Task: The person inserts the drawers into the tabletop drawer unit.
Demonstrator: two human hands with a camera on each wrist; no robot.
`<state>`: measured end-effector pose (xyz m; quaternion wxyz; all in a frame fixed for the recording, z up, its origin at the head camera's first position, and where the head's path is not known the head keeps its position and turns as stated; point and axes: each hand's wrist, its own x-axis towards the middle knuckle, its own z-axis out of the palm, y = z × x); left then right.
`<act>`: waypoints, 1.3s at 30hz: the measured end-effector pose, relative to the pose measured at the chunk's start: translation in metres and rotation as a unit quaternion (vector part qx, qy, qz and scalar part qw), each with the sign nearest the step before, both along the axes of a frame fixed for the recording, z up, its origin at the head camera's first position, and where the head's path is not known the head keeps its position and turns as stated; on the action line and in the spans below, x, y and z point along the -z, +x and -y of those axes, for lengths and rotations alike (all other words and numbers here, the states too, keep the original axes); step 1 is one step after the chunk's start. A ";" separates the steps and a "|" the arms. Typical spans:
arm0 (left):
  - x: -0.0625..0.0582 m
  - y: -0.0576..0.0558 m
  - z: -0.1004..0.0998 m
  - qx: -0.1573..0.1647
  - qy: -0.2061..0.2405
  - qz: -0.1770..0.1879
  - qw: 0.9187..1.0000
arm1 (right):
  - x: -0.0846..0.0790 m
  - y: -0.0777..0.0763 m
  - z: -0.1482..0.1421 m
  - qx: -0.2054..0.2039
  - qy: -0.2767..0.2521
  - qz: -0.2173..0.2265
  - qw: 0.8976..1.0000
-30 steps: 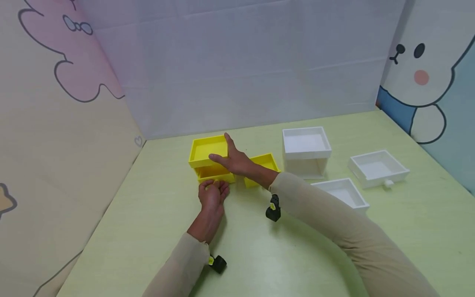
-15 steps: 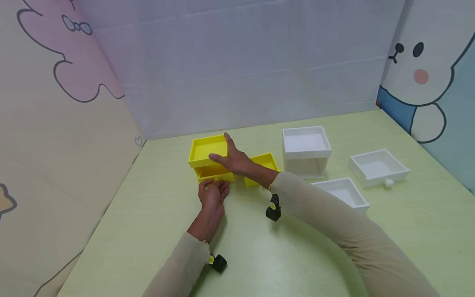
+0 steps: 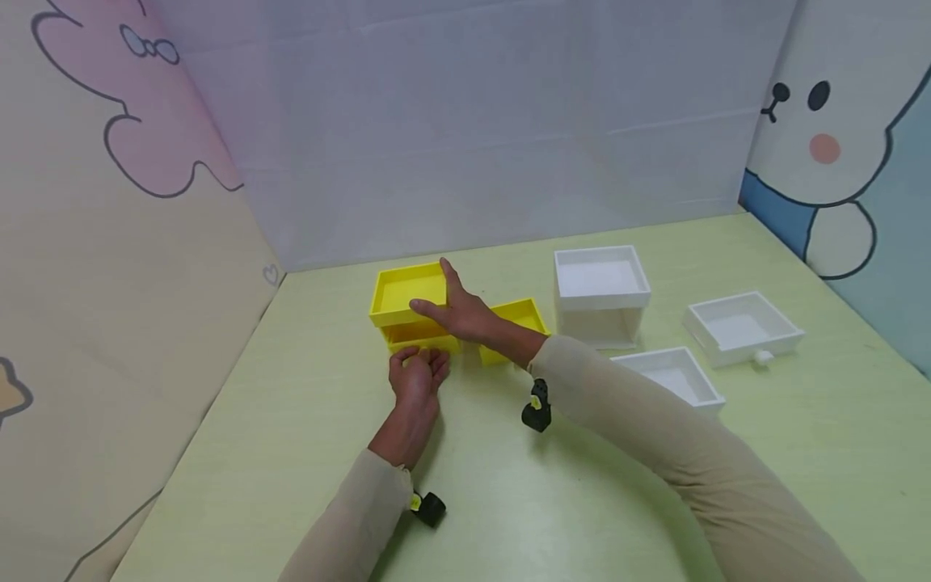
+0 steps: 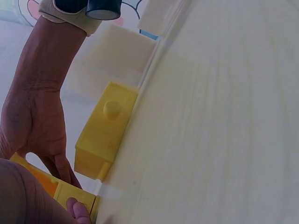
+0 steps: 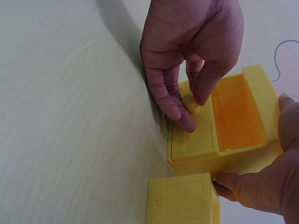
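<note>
A small yellow drawer cabinet [image 3: 410, 291] with a tray-like top stands on the table. My left hand [image 3: 418, 376] pinches the round knob [image 5: 190, 103] on the front of its lower yellow drawer [image 5: 196, 140]. That drawer sits in the bottom opening, with the orange-lit compartment above it bare. On the cabinet's right side, my right hand [image 3: 465, 315] grips it, thumb across the upper front and other fingers along the side. A second yellow drawer [image 3: 520, 315] rests on the table just right of the cabinet, partly hidden behind my right wrist; its knob [image 4: 112, 108] shows in the left wrist view.
A white cabinet [image 3: 602, 279] stands at the back, right of the yellow one. Two white drawers lie near it, one [image 3: 676, 376] in front, partly behind my right sleeve, and one [image 3: 743, 327] farther right. Cartoon-printed walls enclose the table.
</note>
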<state>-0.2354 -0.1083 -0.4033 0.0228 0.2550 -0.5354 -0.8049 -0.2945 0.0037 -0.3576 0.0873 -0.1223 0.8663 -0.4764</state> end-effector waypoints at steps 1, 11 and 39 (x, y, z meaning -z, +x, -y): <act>0.000 0.000 0.000 0.001 -0.001 -0.003 1.000 | -0.001 0.000 0.000 0.000 0.000 -0.001 1.000; -0.001 0.007 -0.002 0.022 0.006 -0.004 1.000 | -0.001 0.001 0.000 -0.005 -0.005 0.005 1.000; 0.004 0.066 -0.086 0.215 0.002 0.014 0.977 | 0.000 0.000 -0.001 -0.010 0.008 0.009 1.000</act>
